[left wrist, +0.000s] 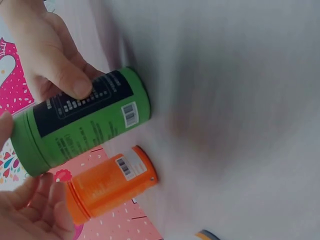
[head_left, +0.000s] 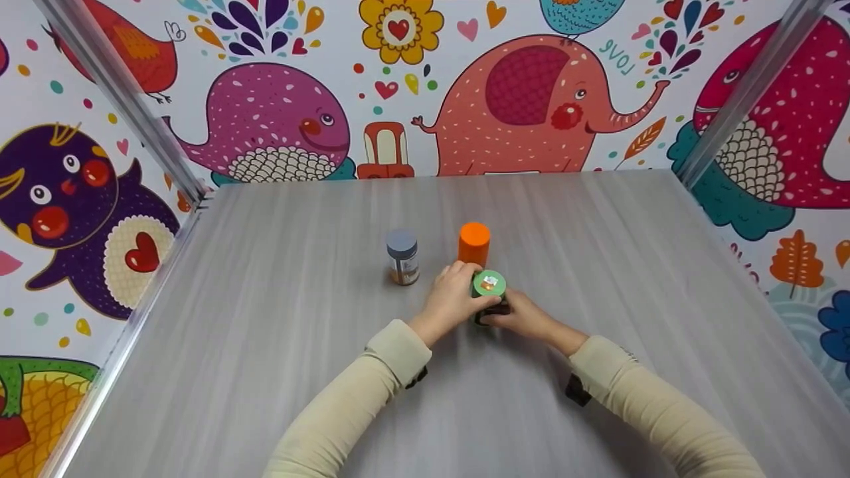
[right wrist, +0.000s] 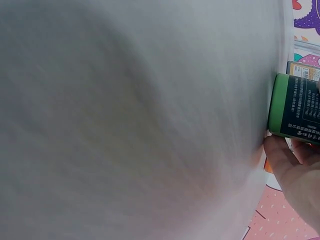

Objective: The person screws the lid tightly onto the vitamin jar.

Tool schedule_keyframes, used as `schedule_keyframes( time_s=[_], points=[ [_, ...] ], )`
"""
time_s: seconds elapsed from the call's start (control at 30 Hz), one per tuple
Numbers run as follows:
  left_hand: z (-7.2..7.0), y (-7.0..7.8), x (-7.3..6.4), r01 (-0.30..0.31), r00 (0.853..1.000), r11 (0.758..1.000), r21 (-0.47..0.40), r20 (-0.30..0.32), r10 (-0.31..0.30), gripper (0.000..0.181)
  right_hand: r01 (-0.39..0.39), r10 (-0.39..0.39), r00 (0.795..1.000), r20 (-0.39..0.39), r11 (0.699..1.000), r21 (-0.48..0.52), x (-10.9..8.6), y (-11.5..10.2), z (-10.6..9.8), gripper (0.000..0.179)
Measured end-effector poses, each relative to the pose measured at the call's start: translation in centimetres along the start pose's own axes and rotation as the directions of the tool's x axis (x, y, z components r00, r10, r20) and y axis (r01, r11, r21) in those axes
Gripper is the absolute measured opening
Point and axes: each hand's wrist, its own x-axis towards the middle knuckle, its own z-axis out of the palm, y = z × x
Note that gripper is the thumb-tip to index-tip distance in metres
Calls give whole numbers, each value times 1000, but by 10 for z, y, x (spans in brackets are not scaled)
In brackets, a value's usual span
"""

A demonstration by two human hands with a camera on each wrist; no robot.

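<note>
A green bottle [left wrist: 85, 131] with a dark label and a barcode stands on the table, its green lid [head_left: 489, 283] facing up. My left hand [head_left: 455, 292] holds the lid from the left, thumb on the near side and fingers [left wrist: 47, 200] at the far side. Lower down, my right hand [head_left: 528, 317] grips the bottle's body, its thumb lying over the dark label in the left wrist view. Right behind the green bottle is an orange bottle [head_left: 474, 243] with an orange lid. The palm of the left hand is partly out of frame in the left wrist view.
To the left of the hands stands a clear jar [head_left: 403, 259] with a grey lid and brownish contents. The grey wood-grain table [head_left: 279, 279] ends at a back wall [head_left: 405, 86] printed with cartoon animals. Metal posts [head_left: 123, 99] rise at the back corners.
</note>
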Motion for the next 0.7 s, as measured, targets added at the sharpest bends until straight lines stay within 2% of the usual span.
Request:
schedule_keyframes(
  time_s=[0.1,0.27,0.5,0.7],
  points=[
    [-1,0,1,-4,1000,1000,-2,15,4,53,5,-5,1000,-5,1000,-8,0,0,0,53],
    [-4,-4,6,-51,996,999,0,67,51,52,26,-27,1000,-10,999,-28,-1,0,0,52],
    [-11,-8,12,-141,982,990,27,127,137,50,26,-26,1000,1,999,-26,0,0,-2,53],
    [-13,-10,16,-174,969,984,41,183,164,48,23,-23,1000,14,999,-23,-1,0,-2,53]
  ],
)
